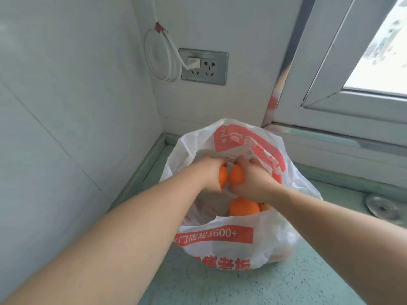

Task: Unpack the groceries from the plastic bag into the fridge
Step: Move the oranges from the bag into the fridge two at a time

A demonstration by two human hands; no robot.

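While left hand point(212, 172) and right hand point(248, 179) each grip an orange point(237, 177) at frame centre, plastic bag point(231, 245) may snag fingers, dropping fruit.

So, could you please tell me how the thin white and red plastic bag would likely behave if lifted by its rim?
The thin white and red plastic bag looks floppy, its rim already crumpled. It would probably sag around the round orange fruit still inside.
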